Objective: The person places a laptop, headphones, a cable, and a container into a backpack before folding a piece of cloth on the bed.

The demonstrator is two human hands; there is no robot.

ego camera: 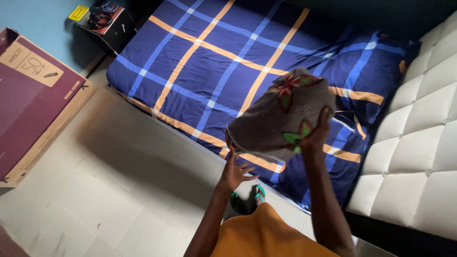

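At the far left a large flat cardboard box (33, 95) with a dark red printed face leans on the pale tiled floor (119, 190). Beyond it, at the far side against the blue wall, stands a small black side table (112, 28) with a yellow rectangular item (78, 12) at its left edge and a tangle of dark cables on top.

To the right of these lies a low mattress covered by a dark blue sheet crossed with orange and light blue stripes (209, 66), reaching from the far side towards the near right.

Near the middle, the left hand (234, 172) is raised with fingers spread wide and released; its fingertips touch or sit just under the lower left corner of a grey finely striped pillow with red and green flower prints (281, 116). The pillow is held up in the air over the near edge of the mattress, tilted, its left end lower.

The right hand (318, 132) is clamped on the pillow's near right edge, thumb and fingers pinching the fabric.

Below the hands show an orange garment (266, 233) and a foot in a green-strapped sandal (257, 194) on the floor.

At the far right stands a white tufted padded headboard (419, 143).
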